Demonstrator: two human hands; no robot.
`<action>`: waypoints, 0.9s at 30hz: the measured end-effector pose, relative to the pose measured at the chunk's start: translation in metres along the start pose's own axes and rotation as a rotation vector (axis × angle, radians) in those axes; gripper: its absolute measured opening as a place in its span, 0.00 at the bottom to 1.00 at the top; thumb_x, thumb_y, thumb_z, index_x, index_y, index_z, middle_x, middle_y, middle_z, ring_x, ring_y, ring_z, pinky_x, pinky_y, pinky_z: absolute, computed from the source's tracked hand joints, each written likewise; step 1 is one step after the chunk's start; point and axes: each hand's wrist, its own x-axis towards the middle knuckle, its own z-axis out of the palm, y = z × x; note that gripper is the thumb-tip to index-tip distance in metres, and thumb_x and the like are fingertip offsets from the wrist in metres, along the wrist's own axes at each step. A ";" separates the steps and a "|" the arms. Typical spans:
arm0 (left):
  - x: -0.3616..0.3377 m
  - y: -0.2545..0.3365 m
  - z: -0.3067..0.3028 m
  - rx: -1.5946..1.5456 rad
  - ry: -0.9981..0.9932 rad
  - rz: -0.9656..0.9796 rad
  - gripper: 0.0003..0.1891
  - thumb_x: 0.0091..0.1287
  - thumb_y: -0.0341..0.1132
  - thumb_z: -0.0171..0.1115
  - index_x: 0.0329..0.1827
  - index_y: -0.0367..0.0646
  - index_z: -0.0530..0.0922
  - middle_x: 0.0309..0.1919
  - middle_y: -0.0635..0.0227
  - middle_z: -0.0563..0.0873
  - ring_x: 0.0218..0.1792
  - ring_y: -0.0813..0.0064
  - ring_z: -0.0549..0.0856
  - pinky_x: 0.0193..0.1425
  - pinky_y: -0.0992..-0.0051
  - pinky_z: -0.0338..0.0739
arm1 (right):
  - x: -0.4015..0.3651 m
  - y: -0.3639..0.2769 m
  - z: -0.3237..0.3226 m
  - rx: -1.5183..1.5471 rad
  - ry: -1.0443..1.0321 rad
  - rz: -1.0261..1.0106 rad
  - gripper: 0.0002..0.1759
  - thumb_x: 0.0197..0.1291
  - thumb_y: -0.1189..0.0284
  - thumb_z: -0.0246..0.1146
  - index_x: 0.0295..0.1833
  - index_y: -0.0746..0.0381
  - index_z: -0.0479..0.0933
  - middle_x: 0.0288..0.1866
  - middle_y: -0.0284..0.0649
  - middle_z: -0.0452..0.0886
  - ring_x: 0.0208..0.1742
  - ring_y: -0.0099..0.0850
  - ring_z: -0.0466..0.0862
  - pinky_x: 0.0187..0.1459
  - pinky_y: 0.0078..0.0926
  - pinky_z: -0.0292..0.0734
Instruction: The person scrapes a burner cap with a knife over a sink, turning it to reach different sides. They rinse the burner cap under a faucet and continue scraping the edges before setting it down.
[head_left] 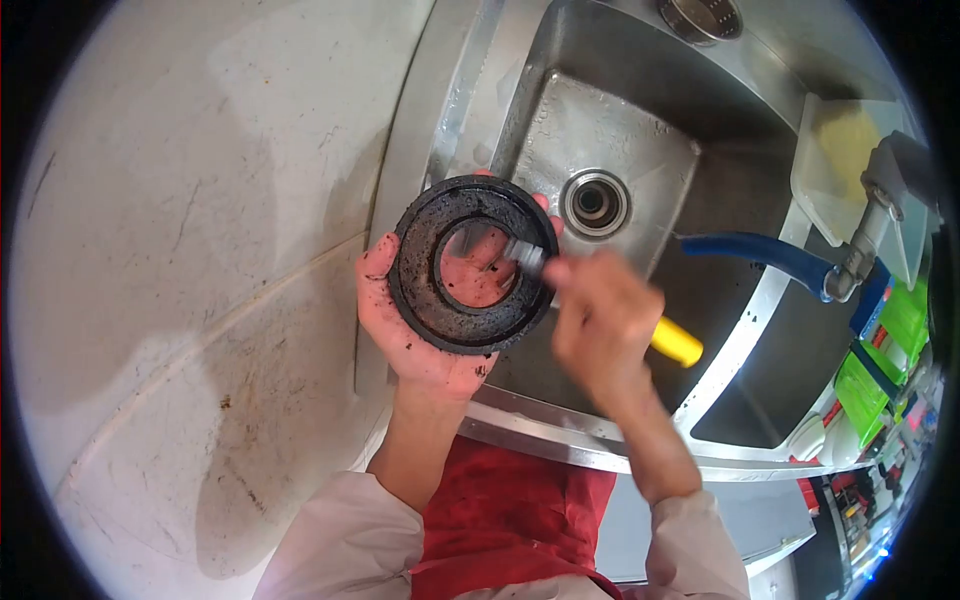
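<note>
My left hand (430, 360) holds a thick black ring (420, 290) from beneath, its fingers wrapped around the outer edge. Dark grains and crumbs cover the ring, and reddish palm shows through its round central hole. More dark specks cling to this hand. My right hand (605, 325), slightly smeared by motion, is closed around a yellow-handled tool (677, 342). The tool's ribbed grey collar crosses the ring's right side, and its head reaches over the hole. That head is too blurred for me to tell its kind.
Below and beyond the hands lies a steel sink (620, 120) with a round drain (596, 203). A blue-sleeved faucet (760, 252) juts in from the right. Up top sits a perforated metal cup (703, 18); a white tray (815, 170) stands at right. A stained pale wall (180, 250) rises left.
</note>
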 end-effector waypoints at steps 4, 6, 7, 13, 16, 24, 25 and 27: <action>0.007 -0.001 -0.001 0.080 -0.068 -0.076 0.46 0.71 0.63 0.51 0.81 0.35 0.58 0.76 0.30 0.62 0.76 0.32 0.65 0.80 0.38 0.60 | -0.022 -0.033 -0.007 0.021 -0.055 0.188 0.07 0.59 0.81 0.69 0.31 0.63 0.79 0.23 0.42 0.71 0.19 0.41 0.74 0.21 0.39 0.68; 0.010 0.000 0.004 0.083 -0.042 -0.109 0.46 0.71 0.63 0.49 0.82 0.35 0.57 0.77 0.31 0.60 0.77 0.32 0.63 0.79 0.38 0.60 | -0.009 -0.015 -0.008 0.050 0.027 0.179 0.06 0.59 0.82 0.69 0.32 0.63 0.80 0.23 0.42 0.73 0.19 0.41 0.74 0.22 0.37 0.69; 0.012 -0.002 0.014 0.046 0.035 -0.113 0.47 0.72 0.64 0.47 0.83 0.35 0.55 0.78 0.32 0.59 0.77 0.32 0.63 0.79 0.38 0.61 | -0.002 -0.008 -0.010 0.060 0.027 0.179 0.06 0.61 0.80 0.70 0.33 0.64 0.80 0.25 0.42 0.74 0.20 0.41 0.75 0.22 0.36 0.69; 0.010 -0.005 0.001 -0.018 -0.067 -0.241 0.45 0.74 0.65 0.42 0.84 0.38 0.55 0.82 0.47 0.58 0.77 0.42 0.64 0.71 0.33 0.68 | 0.017 0.010 -0.019 0.053 0.001 0.115 0.09 0.64 0.75 0.71 0.32 0.64 0.80 0.25 0.41 0.74 0.20 0.38 0.75 0.22 0.35 0.69; 0.009 -0.009 -0.009 -0.123 -0.074 -0.253 0.43 0.75 0.63 0.42 0.82 0.37 0.59 0.81 0.49 0.61 0.75 0.45 0.67 0.69 0.34 0.70 | 0.022 0.017 -0.024 -0.003 -0.048 0.027 0.11 0.61 0.72 0.73 0.31 0.63 0.79 0.24 0.39 0.71 0.20 0.37 0.75 0.22 0.34 0.69; 0.002 0.027 -0.060 0.002 0.055 -0.230 0.35 0.76 0.57 0.46 0.68 0.32 0.77 0.65 0.45 0.81 0.65 0.44 0.79 0.71 0.48 0.74 | 0.017 0.025 -0.019 -0.025 -0.089 -0.058 0.11 0.55 0.72 0.75 0.29 0.59 0.79 0.23 0.37 0.68 0.20 0.37 0.76 0.22 0.37 0.69; 0.002 0.030 -0.061 0.043 0.088 -0.212 0.34 0.76 0.56 0.46 0.66 0.32 0.79 0.63 0.45 0.83 0.64 0.44 0.81 0.71 0.50 0.74 | 0.013 0.023 -0.018 -0.034 -0.101 -0.047 0.10 0.55 0.72 0.75 0.29 0.59 0.79 0.23 0.37 0.68 0.20 0.38 0.76 0.22 0.37 0.69; -0.001 0.034 -0.054 0.113 0.120 -0.212 0.32 0.76 0.55 0.48 0.63 0.31 0.80 0.61 0.46 0.85 0.61 0.46 0.83 0.70 0.51 0.76 | 0.006 0.020 -0.015 -0.049 -0.121 -0.024 0.10 0.55 0.73 0.75 0.29 0.60 0.79 0.23 0.38 0.69 0.20 0.38 0.76 0.23 0.37 0.69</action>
